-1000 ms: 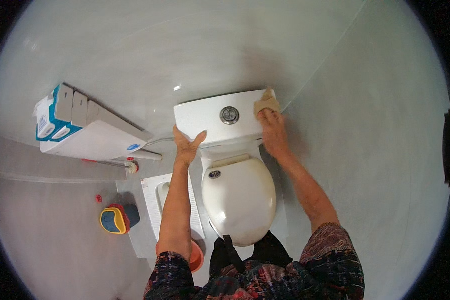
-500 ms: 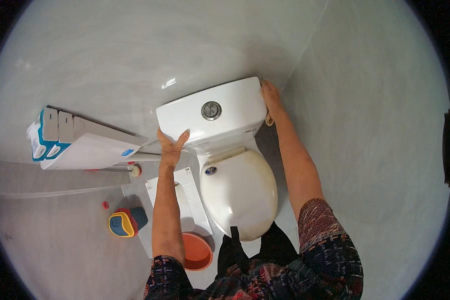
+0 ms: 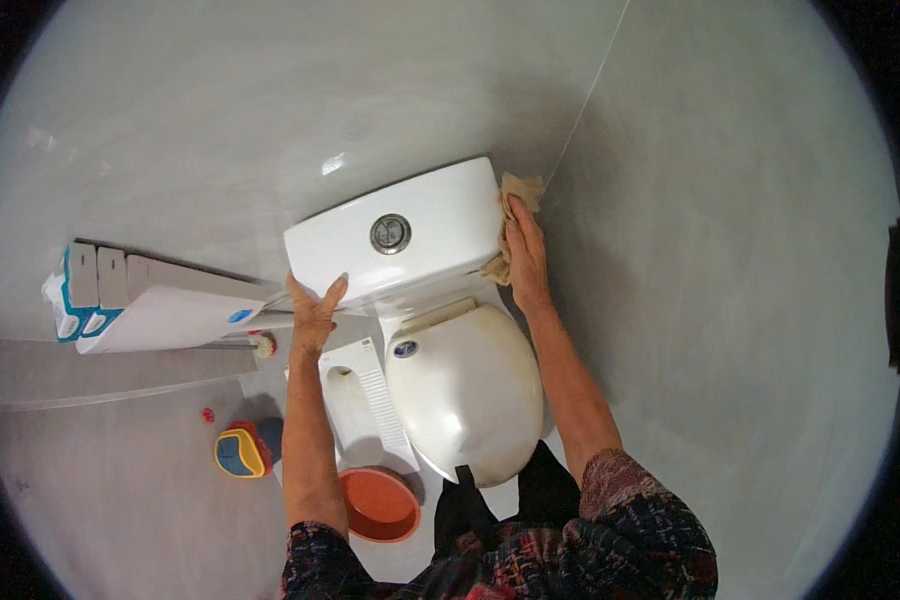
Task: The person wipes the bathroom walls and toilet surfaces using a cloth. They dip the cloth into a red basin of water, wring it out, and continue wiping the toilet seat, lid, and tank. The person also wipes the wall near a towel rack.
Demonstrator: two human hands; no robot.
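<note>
A white toilet tank [image 3: 440, 215] with a round chrome flush button [image 3: 390, 234] stands ahead of me, above the closed toilet lid [image 3: 470, 395]. My left hand [image 3: 315, 312] grips the tank's front left corner, thumb up along its front edge and fingers around the side. At the tank's right end, my right hand [image 3: 526, 250] presses a tan cloth [image 3: 520, 190] against the side wall of the tank. Parts of the cloth stick out above and below the fingers. The palm side of this hand is hidden.
Left of the tank is a white shelf unit [image 3: 170, 310] with boxed packs on top. A squat pan [image 3: 350, 400], an orange basin [image 3: 380, 505], a blue-and-yellow bin [image 3: 240, 452] and a brush [image 3: 264, 345] are on the left. A grey wall [image 3: 730, 300] borders the right side.
My right hand has come up from behind the tank's right end, and more of the cloth shows. The left hand keeps its place on the corner. The whole view has shifted slightly.
</note>
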